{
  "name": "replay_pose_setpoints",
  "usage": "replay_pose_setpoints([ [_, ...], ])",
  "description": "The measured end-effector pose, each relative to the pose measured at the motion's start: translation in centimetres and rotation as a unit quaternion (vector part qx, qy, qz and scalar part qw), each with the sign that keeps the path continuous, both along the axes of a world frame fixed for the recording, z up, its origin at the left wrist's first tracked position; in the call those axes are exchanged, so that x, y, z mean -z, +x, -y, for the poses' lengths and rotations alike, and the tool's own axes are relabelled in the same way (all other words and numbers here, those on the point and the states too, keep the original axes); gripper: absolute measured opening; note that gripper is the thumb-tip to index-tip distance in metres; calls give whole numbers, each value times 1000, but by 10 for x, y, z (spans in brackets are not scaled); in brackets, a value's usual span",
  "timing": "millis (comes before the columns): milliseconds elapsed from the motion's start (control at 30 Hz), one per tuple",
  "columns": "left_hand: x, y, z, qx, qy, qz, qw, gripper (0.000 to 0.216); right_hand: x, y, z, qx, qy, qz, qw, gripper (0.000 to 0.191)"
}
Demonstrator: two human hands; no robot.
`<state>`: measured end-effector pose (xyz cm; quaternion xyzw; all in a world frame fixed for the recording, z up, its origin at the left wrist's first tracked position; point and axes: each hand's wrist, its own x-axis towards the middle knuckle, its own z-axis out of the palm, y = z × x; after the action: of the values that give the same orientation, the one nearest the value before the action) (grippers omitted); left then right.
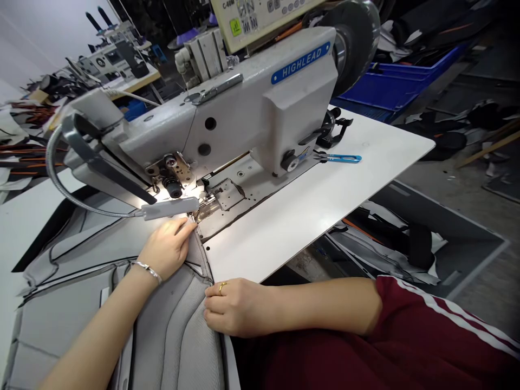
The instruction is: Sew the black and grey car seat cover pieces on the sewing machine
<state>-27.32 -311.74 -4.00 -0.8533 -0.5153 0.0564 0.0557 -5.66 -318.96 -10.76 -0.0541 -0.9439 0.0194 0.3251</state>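
The left hand (167, 248) pinches grey fabric (190, 330), seemingly keeping it flat; the right hand's fingers (214, 306), bunched together, grip its border beside the table's (284, 233) near edge, likely for tension

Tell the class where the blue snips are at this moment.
In the head view, the blue snips lie right of centre on the white tabletop, beside the sewing machine, to the right of its dial.

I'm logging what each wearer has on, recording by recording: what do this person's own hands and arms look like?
Both hands are ungloved. The left hand has a silver-coloured bracelet at its wrist; no sleeve shows on that arm. The right hand wears a gold-coloured ring, and a white-striped maroon sleeve covers that upper arm.
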Motion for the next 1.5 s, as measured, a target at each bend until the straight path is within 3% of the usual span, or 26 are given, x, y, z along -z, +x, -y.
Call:
replay_pose_setpoints([
  [167,-14,14,-12,-35,-47,-140,988,50,-1,0,-1,-4,-24,-5,1000,19],
  [367,-14,11,-20,-6,-53,-152,987,50,-5,3,-3,-12,-31,3,999,22],
  [567,-4,-9,-16,47,-25,-55,997,44,-6,2,-3,-10,-25,-5,1000,22],
  [700,4,-15,-6,12,21,14,1000,44,-6,4,-7,-11,-30,-5,999,23],
  [867,12,-7,-4,-20,42,66,997,42,-20,21,-18,-29,-26,31,999,23],
  [1033,17,2,-3,-49,57,103,992,40,-33,34,-25,-53,-16,65,996,22],
  [1267,25,3,-4,-53,72,129,988,37,-35,37,-32,-65,-33,82,994,21],
  [1500,22,7,-5,-62,63,126,988,37,-37,37,-36,-75,-40,96,992,21],
])
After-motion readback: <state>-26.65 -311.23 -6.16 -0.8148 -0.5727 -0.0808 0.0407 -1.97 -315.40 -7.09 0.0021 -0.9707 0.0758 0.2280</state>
